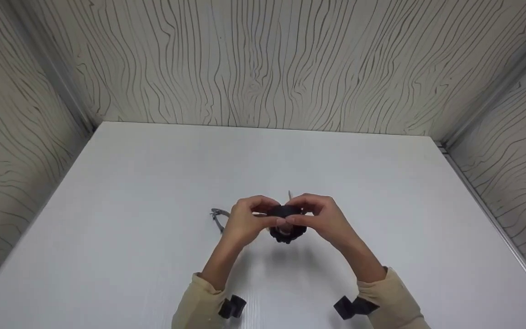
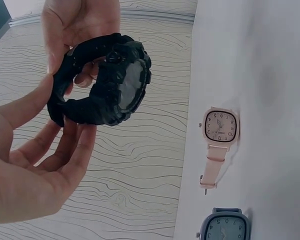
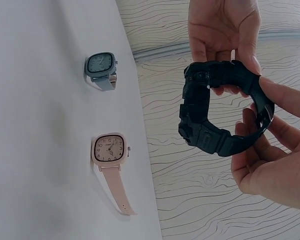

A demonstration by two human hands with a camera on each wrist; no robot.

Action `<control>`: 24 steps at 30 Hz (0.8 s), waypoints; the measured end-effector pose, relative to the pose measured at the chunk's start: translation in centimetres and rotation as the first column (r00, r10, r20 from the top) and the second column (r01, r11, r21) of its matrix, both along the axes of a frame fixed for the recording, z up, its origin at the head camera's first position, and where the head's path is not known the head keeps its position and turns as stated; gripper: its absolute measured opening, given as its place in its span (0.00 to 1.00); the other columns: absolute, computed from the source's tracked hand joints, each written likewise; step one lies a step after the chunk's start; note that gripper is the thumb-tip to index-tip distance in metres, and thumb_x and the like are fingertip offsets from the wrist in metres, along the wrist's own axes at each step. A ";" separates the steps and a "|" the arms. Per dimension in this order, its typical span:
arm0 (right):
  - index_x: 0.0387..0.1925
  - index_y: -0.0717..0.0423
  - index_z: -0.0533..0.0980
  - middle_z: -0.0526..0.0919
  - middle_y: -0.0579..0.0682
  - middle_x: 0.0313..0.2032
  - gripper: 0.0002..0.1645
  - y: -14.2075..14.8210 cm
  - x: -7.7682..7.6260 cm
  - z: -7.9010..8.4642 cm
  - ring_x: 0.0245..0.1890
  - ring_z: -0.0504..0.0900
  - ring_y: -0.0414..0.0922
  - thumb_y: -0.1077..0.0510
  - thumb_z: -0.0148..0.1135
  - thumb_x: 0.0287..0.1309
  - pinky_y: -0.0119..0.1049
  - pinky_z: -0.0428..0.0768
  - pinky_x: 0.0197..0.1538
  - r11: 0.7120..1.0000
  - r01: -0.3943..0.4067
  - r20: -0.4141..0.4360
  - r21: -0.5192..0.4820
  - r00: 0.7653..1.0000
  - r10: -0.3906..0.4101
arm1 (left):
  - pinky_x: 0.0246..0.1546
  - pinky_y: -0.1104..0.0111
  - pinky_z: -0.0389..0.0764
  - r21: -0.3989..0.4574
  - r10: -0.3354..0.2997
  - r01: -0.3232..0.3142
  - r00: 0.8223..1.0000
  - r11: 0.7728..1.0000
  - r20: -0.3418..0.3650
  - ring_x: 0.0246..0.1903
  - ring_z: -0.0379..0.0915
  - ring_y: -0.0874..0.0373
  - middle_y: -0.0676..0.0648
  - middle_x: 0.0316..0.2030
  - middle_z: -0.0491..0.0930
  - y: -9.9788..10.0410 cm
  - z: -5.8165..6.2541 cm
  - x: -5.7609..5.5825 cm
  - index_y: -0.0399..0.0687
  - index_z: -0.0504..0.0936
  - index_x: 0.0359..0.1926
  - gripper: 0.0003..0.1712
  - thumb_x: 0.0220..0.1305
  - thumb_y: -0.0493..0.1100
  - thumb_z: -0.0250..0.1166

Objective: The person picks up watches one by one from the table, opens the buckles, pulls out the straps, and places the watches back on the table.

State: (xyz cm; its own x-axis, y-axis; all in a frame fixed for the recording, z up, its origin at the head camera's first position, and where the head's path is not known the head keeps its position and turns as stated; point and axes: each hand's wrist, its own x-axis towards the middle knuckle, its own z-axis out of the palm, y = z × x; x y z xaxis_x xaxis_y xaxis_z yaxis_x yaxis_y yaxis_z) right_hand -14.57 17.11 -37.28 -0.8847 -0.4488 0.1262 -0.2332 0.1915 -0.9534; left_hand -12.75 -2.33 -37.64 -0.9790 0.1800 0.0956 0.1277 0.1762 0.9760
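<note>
Both hands hold a chunky black wristwatch [image 1: 288, 234] up above the white table, its strap bent round into a loop. My left hand [image 1: 244, 221] pinches the strap between thumb and fingers on one side. From the other side my right hand [image 1: 324, 219] grips the strap, the two thumbs nearly meeting. In the right wrist view the black watch [image 3: 205, 137] shows its loop and a buckle near the right fingers. Its round face points away from the hands in the left wrist view. Fingers cover part of the strap.
A pink square-faced watch [image 2: 221, 127] lies on the white table [image 1: 153, 173], mostly hidden behind the hands in the head view. A blue-grey watch [image 1: 218, 218] lies beside the left hand. Wood-grain panels [image 1: 254, 64] stand behind and at both sides of the table.
</note>
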 end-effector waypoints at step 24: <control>0.38 0.65 0.80 0.79 0.58 0.36 0.12 0.1 -0.1 0.4 0.37 0.75 0.48 0.69 0.65 0.47 0.40 0.74 0.43 1.000 0.028 -0.025 -0.010 0.999 -0.029 | 0.42 0.65 0.78 0.052 0.005 -0.005 1.000 0.999 0.010 0.37 0.78 0.53 0.44 0.33 0.81 -0.2 0.0 0.0 0.36 0.82 0.39 0.17 0.45 0.36 0.73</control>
State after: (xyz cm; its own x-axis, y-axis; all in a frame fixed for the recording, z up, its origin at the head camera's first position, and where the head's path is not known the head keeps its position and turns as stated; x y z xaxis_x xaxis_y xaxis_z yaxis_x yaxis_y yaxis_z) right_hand -14.67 17.16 -36.86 -0.8937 -0.4220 0.1523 -0.2513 0.1896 -0.9492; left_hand -12.72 -2.55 -37.67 -0.9808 0.1700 0.0954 0.1176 0.1257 0.9851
